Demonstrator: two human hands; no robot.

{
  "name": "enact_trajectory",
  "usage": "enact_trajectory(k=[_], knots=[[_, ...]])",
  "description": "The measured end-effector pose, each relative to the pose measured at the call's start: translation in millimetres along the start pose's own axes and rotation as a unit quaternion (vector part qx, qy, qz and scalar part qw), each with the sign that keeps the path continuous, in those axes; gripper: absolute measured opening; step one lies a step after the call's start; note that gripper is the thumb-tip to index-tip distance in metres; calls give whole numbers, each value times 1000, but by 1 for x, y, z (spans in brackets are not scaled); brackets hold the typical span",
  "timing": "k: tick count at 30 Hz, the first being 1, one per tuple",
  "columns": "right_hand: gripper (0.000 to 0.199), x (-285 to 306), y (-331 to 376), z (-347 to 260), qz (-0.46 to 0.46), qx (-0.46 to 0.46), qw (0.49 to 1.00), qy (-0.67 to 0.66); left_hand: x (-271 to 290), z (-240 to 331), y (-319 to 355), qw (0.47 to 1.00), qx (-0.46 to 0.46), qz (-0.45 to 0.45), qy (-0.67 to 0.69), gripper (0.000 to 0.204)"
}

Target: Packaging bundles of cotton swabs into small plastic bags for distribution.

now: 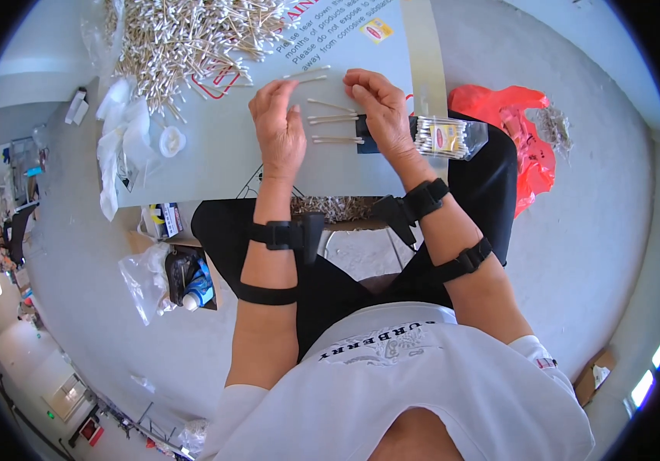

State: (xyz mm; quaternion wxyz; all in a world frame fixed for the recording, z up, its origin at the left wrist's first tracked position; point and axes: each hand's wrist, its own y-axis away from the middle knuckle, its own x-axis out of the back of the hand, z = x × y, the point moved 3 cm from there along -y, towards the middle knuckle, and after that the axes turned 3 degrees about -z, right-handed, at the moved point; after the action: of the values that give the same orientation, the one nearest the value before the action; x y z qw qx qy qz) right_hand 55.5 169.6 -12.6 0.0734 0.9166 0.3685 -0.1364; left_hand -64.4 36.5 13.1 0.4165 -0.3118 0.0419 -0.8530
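Has several loose cotton swabs (334, 119) laid out between both hands on a pale grey worktop (215, 165), near its front edge, lying roughly crosswise with some right ends at a dark flat piece (369, 144) by the right hand (385, 111). Bends the fingers of the left hand (278, 134) just beside two more swabs (311, 78), thumb set apart; cannot tell from this angle whether grasping one. Curls the fingers of the right hand in toward the thumb; cannot tell whether holding anything there. Has a clear packet (453, 140) just beside the right wrist, filled with swabs and bearing a yellow and red label, at the worktop's right edge. Faces a large heap of swabs (192, 38) at the far left, with crumpled white material (126, 127) and a small white round container (172, 141) nearer the body. Wears black straps (268, 296) on both forearms, a white shirt (461, 384) and dark trousers (221, 230). Sits with a red plastic bag (528, 150) on the floor to the right, and a blue bottle (201, 288) near a clear plastic bag (144, 280) low on the left.
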Motion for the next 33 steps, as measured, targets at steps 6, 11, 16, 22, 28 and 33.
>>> enact_trajectory(k=[6, 11, 16, 22, 28, 33], knots=[[16, 2, 5, -11, -74, 112, 924, 357, -8, 5, 7, 967, -70, -134, -204, 34], [18, 6, 14, -14, -92, 144, 896, 410, -8, 16, 22, 969, -57, -126, -206, 29], [15, 4, 26, -23, -101, 148, 902, 392, -4, 20, 34, 970, -57, -131, -198, 27], [17, 4, 21, -23, -110, 116, 914, 372, 2, 5, 12, 981, -70, -92, -155, 32], [24, -4, -13, -21, -55, 40, 928, 367, 28, -31, -31, 964, 11, 74, -253, 41], [31, -22, -39, -17, -49, 137, 871, 469, 53, -63, -47, 921, 181, 116, -324, 33]])
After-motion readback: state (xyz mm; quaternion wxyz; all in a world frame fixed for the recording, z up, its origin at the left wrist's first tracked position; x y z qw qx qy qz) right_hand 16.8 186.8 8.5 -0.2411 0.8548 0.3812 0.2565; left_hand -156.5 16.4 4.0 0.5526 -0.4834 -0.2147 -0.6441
